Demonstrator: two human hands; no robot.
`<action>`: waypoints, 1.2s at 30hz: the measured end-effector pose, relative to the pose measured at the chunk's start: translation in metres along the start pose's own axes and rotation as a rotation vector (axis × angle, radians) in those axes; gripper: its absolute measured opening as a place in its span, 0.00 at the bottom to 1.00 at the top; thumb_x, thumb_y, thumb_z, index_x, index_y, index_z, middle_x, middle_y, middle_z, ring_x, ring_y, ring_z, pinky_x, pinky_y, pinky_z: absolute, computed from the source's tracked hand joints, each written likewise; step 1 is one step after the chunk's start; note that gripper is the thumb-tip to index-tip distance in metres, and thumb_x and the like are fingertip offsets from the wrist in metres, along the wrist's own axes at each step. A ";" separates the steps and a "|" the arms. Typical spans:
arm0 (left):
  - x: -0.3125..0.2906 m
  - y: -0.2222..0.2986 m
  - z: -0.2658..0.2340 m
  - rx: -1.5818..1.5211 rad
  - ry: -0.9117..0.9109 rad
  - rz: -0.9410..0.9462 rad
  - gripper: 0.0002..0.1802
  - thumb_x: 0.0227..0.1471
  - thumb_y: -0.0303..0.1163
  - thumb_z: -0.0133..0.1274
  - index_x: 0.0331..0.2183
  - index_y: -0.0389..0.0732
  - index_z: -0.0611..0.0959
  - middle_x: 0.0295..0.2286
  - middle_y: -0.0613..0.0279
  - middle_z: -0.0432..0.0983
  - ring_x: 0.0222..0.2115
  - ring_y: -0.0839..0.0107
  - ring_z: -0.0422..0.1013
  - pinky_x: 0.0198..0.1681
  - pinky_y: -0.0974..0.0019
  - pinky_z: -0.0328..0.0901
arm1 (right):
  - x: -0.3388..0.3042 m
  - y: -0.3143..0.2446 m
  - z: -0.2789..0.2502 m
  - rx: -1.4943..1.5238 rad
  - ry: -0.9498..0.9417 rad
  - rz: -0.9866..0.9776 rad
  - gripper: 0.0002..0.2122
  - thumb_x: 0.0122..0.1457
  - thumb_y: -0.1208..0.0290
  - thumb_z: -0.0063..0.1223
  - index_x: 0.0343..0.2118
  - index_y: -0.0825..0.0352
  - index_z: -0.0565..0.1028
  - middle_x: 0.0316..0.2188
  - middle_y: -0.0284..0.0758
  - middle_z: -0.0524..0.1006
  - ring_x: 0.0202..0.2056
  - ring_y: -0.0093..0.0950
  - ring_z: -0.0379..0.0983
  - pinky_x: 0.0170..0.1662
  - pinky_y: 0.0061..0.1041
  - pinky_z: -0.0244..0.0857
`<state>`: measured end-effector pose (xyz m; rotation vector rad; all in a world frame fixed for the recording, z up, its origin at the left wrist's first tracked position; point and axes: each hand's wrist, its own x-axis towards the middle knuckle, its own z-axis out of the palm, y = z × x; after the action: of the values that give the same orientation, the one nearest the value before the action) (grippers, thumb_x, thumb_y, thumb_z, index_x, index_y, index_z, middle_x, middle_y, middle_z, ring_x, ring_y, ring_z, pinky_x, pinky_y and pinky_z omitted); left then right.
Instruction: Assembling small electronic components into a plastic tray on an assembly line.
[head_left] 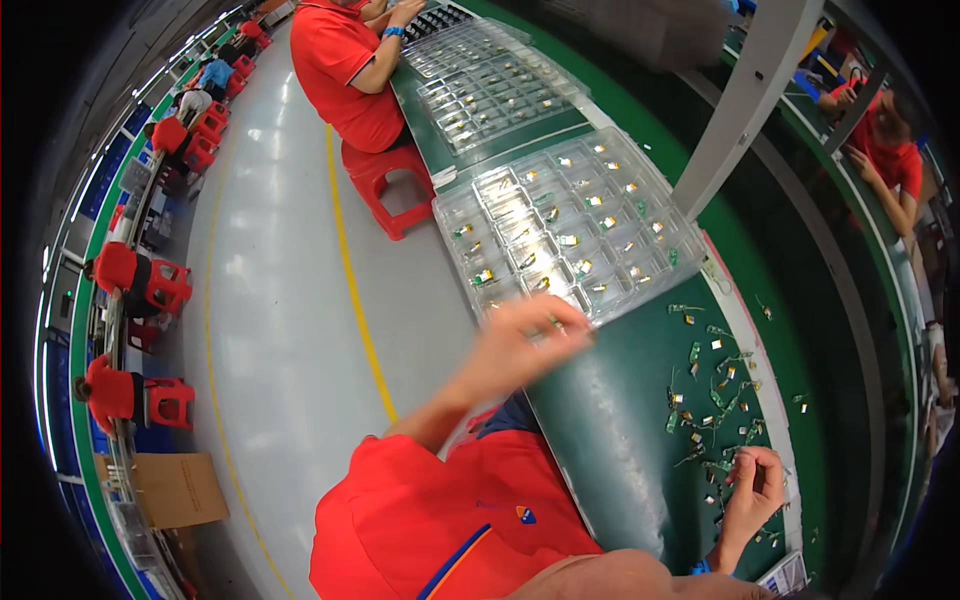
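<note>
My left hand [530,345] hovers at the near edge of a clear plastic tray [455,215], its fingers curled but smeared by motion. Whether it holds anything cannot be made out. Small green circuit boards with wires and yellowish-silver parts [595,201] sit in the tray's compartments. To the right, my right hand [758,490], with a blue band at the wrist, is over a scatter of similar small wired circuit boards [715,395] on the green bench. Its thumb and forefinger are pinched together, and what lies between them is hidden.
Another filled tray [490,95] lies farther along the green bench [600,430]. A co-worker in red [345,75] sits beside it on a red stool [385,190]. A grey post [750,105] rises at the bench's right edge. A cardboard box [180,490] stands far left.
</note>
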<state>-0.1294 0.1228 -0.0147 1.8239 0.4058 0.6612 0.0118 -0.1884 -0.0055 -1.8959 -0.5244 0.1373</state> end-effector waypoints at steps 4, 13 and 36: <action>0.038 -0.037 -0.106 0.498 0.541 0.212 0.07 0.44 0.21 0.57 0.30 0.37 0.83 0.28 0.61 0.77 0.26 0.73 0.71 0.28 0.72 0.65 | 0.005 -0.014 0.004 -0.032 -0.029 0.056 0.05 0.61 0.74 0.48 0.33 0.70 0.74 0.25 0.31 0.73 0.24 0.15 0.66 0.24 0.12 0.60; 0.068 -0.090 -0.138 0.695 0.551 0.269 0.05 0.45 0.24 0.58 0.29 0.37 0.82 0.29 0.58 0.75 0.33 0.63 0.70 0.35 0.64 0.65 | 0.010 -0.058 -0.010 -0.184 0.151 0.030 0.07 0.61 0.74 0.48 0.30 0.71 0.74 0.25 0.31 0.74 0.23 0.14 0.66 0.24 0.12 0.60; 0.132 0.157 -0.003 0.115 -0.109 0.998 0.10 0.41 0.18 0.58 0.31 0.38 0.83 0.31 0.58 0.76 0.32 0.64 0.73 0.36 0.67 0.67 | 0.176 -0.287 -0.143 -1.502 0.563 -0.828 0.22 0.52 0.62 0.58 0.48 0.68 0.71 0.44 0.46 0.73 0.51 0.40 0.65 0.52 0.37 0.61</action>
<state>-0.0337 0.1468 0.1653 2.1114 -0.6100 1.2041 0.1343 -0.1532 0.3370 -2.6706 -1.1086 -1.6998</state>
